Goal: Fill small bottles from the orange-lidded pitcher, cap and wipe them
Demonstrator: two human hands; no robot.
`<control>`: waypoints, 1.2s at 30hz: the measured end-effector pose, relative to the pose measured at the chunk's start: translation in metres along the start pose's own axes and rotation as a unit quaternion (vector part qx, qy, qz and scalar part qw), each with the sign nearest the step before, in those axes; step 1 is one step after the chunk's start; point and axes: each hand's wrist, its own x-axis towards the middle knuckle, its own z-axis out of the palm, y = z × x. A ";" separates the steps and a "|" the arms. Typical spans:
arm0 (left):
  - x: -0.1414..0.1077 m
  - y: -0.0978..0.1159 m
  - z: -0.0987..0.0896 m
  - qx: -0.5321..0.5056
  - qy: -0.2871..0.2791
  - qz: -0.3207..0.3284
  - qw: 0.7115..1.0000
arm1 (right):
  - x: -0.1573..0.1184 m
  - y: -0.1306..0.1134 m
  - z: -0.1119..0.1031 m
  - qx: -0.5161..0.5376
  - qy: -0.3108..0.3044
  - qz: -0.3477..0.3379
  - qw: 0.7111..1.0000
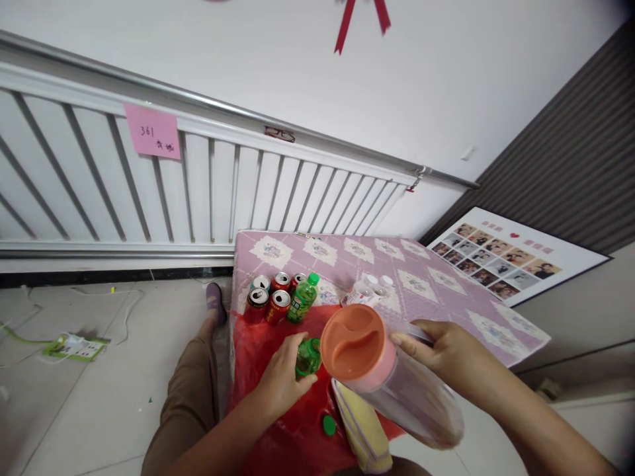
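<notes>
My left hand (pixel 280 383) is closed around a green plastic bottle (pixel 308 357), whose uncapped mouth points up. My right hand (pixel 449 354) grips the handle of a clear pitcher (pixel 417 400) with an orange-pink lid (pixel 350 344). The pitcher is tilted, its lid end close beside the bottle's mouth; whether they touch cannot be told. Some liquid shows low in the pitcher. A loose green cap (pixel 329 425) lies on the red plastic sheet (pixel 268 354) below the bottle. Near it is a folded yellow cloth (pixel 364 430), partly behind the pitcher.
Several opened drink cans (pixel 279 305) and a capped green bottle (pixel 301 301) stand at the back left of the table (pixel 357 251). Small white-capped bottles (pixel 370 289) lie farther right. A radiator (pixel 297 192) runs behind. A power strip (pixel 77 347) is on the floor.
</notes>
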 end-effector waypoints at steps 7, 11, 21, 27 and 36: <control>0.001 -0.005 0.001 -0.011 0.006 0.006 1.000 | -0.005 0.018 0.012 0.079 0.012 -0.001 0.997; 0.001 -0.003 0.000 -0.014 0.004 0.000 1.000 | -0.011 0.029 0.021 0.133 0.003 0.019 0.991; 0.000 0.000 -0.002 0.000 -0.007 -0.026 1.000 | -0.021 0.060 0.034 0.306 0.137 0.058 0.940; 0.000 0.006 -0.004 -0.005 -0.019 -0.053 0.998 | -0.006 0.078 0.051 0.400 0.237 0.060 0.883; 0.001 0.000 -0.004 0.020 -0.025 -0.050 0.998 | 0.043 0.105 0.114 0.450 0.331 0.089 0.824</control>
